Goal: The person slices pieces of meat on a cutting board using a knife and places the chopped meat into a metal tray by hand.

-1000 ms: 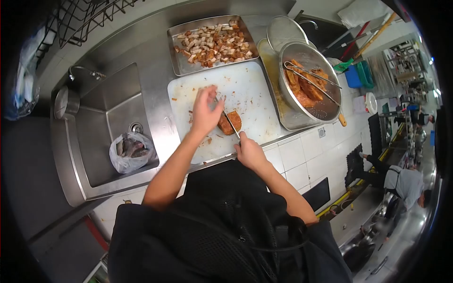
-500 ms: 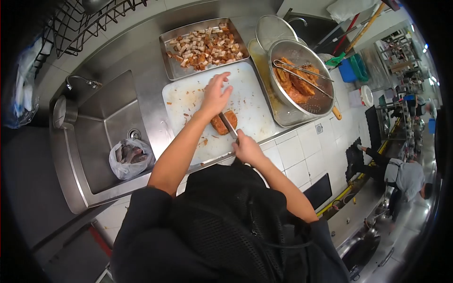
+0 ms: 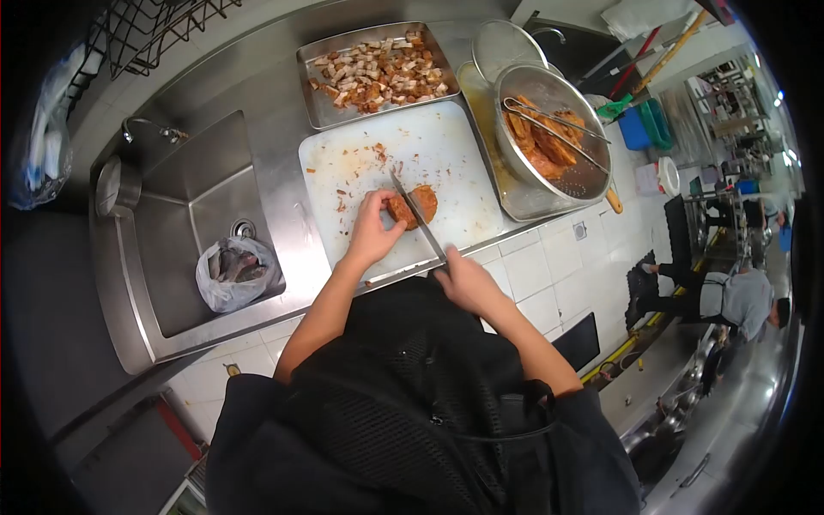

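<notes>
On the white cutting board (image 3: 343, 163) lies a piece of browned cooked meat (image 3: 426, 199), with a knife (image 3: 425, 227) across it. The blade stands between the meat's left and right portions, its tip pointing away from me. My right hand (image 3: 469, 281) is closed around the knife's handle at the board's near edge. On the left side of the meat, the thumb and fingers of my left hand (image 3: 371, 230) grip the portion beside the blade. Small brown scraps are scattered over the board.
Behind the board is a metal tray (image 3: 316, 110) of chopped meat. To the right, a steel colander (image 3: 515, 159) holds larger meat pieces and tongs (image 3: 558, 133). A sink (image 3: 167, 249) with a bagged item (image 3: 233, 279) lies left. Another person (image 3: 742, 300) is far right.
My left hand has come down from above the blade to the left side of the meat and closed on it. The knife now sits between two portions.
</notes>
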The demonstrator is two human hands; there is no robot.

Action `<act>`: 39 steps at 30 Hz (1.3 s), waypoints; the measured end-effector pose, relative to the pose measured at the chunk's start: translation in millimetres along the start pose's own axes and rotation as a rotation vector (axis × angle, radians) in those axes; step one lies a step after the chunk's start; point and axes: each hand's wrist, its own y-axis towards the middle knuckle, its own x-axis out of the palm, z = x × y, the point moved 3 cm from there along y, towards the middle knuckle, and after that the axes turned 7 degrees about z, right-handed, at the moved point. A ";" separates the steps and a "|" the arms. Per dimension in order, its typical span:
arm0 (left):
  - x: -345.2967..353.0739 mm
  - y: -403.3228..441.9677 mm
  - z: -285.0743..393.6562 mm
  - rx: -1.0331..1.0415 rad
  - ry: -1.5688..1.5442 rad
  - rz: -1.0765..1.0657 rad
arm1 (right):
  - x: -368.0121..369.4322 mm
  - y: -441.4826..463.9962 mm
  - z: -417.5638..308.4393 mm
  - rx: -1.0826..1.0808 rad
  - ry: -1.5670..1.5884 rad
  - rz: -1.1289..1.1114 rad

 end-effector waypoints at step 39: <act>-8.6 5.8 -5.9 -0.167 -0.213 0.102 | -51.5 31.0 -98.7 -0.072 -0.281 0.002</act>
